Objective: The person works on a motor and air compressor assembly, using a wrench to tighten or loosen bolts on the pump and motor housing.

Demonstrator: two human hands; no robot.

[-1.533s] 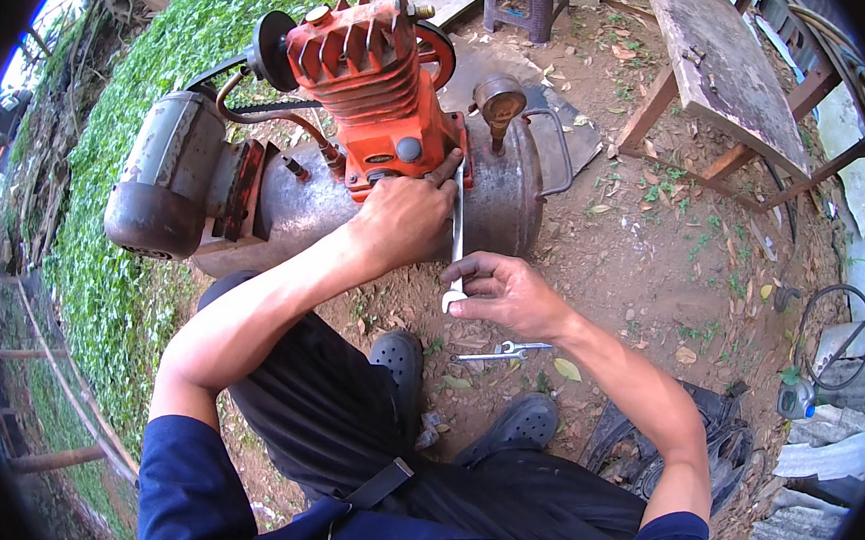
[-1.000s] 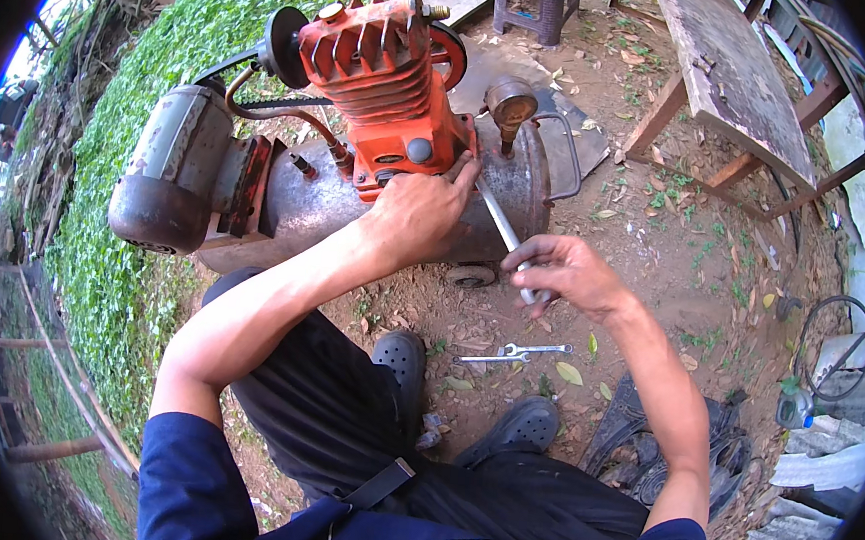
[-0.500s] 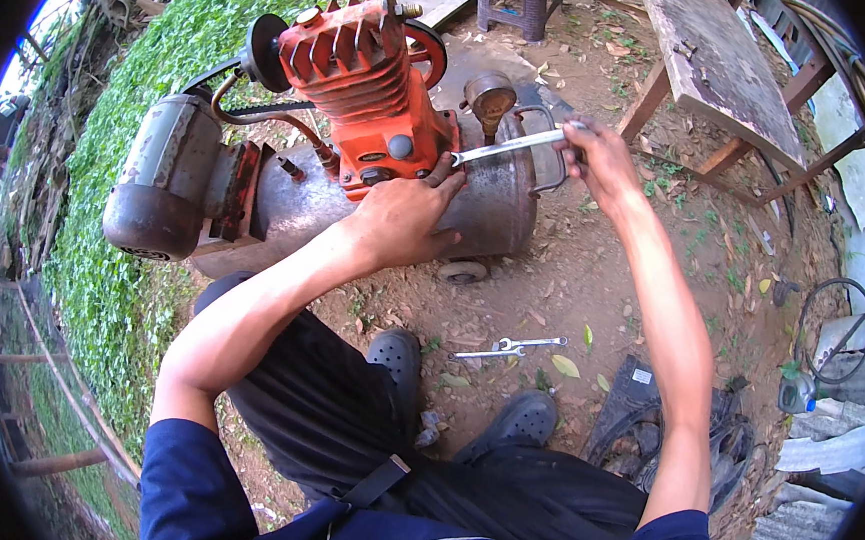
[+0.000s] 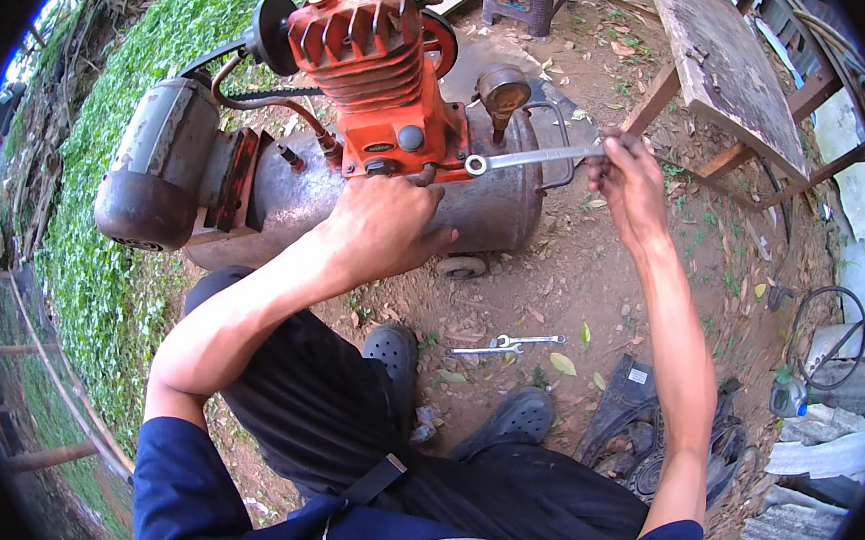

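Note:
In my right hand (image 4: 631, 179) is a silver combination wrench (image 4: 541, 159), gripped near its far end with fingers closed. Its ring end points left, just off the lower right corner of the orange compressor pump (image 4: 388, 116), with no bolt visible in the ring. My left hand (image 4: 385, 225) lies against the front of the pump's base, thumb apart and a fingertip touching near the base's front edge; some fingers are hidden. The pump sits on a worn metal tank (image 4: 292, 195), beside a grey electric motor (image 4: 154, 165). A round pressure gauge (image 4: 503, 92) stands behind the wrench.
Two more wrenches (image 4: 507, 347) lie on the dirt near my shoes (image 4: 518, 416). A bent metal handle (image 4: 565, 149) sticks out from the tank's right end. A wooden bench (image 4: 731, 85) stands at the far right, and a black belt guard-like piece (image 4: 633, 415) lies lower right.
The wrench's ring end has come away from the pump base, moving right with my right hand. My left fingers no longer rest at the wrench head. The view has shifted slightly.

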